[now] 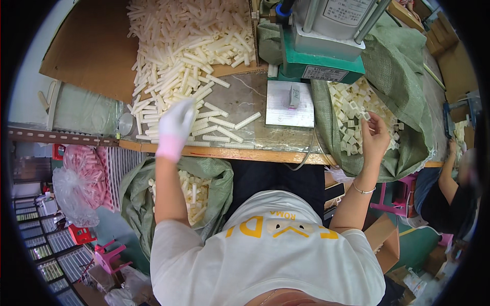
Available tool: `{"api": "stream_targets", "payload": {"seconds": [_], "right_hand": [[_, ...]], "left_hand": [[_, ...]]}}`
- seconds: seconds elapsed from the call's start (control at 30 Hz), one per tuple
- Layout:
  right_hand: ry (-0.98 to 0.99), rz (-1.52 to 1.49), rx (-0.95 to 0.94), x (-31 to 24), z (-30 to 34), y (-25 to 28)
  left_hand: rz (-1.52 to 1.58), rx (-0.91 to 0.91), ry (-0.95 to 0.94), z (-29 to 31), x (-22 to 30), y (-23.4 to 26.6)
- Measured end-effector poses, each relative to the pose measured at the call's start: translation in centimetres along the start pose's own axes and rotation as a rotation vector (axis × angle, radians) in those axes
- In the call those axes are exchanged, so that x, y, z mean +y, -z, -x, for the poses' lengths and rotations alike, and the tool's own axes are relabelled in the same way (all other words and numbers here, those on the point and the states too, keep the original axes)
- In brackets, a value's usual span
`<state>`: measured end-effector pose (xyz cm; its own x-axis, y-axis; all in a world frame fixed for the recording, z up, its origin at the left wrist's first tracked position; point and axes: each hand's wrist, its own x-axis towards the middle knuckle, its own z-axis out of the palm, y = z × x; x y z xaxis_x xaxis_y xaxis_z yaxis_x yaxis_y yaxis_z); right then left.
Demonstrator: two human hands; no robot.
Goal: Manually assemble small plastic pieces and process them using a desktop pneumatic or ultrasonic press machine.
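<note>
My left hand [175, 127], in a white glove with a pink cuff, is over the near edge of a heap of cream ribbed plastic tubes [171, 76] on the table. Its fingers are smeared, so whether it grips a tube cannot be told. At the right, my bare right hand [376, 133] pinches a small white square plastic ring [365, 116] between thumb and fingers. That hand is just above many similar square pieces [352, 109] in an open green woven sack [408, 86]. Between my hands, a small grey block [294, 96] stands on the metal plate [280, 109] of a press.
The green and grey press [324, 56] rises at the back, and a thin cable curves over the table edge. Cardboard flaps [94, 48] frame the tube heap. Below the table's wooden edge [245, 154], another sack [138, 188] holds pale pieces. A person works at the far right.
</note>
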<state>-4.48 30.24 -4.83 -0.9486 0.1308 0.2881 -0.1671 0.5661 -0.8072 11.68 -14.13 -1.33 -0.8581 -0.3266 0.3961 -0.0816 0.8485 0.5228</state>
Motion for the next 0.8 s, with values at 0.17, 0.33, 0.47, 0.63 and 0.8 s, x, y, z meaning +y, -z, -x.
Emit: {"api": "stream_targets", "payload": {"seconds": [0.17, 0.33, 0.47, 0.63, 0.8], "right_hand": [[-0.007, -0.433, -0.278, -5.2, 1.5, -4.1], [-0.006, -0.53, -0.377, -6.6, 3.0, -9.9], [0.233, -0.331, -0.324, -7.4, 2.4, -10.9], [0.416, -0.162, -0.307, -7.7, 2.1, -10.8], [0.409, -0.178, -0.283, -7.7, 2.3, -10.7]], "left_hand": [[-0.618, -0.077, -0.428, -8.8, -3.6, -7.1], [-0.415, -0.372, -0.256, -10.2, 1.2, -6.3], [0.649, -0.273, 0.163, -7.7, 6.9, -6.6], [0.825, -0.191, 0.158, -6.2, 12.9, -10.0], [0.329, -0.175, -0.081, -6.4, 13.6, -11.8]]}}
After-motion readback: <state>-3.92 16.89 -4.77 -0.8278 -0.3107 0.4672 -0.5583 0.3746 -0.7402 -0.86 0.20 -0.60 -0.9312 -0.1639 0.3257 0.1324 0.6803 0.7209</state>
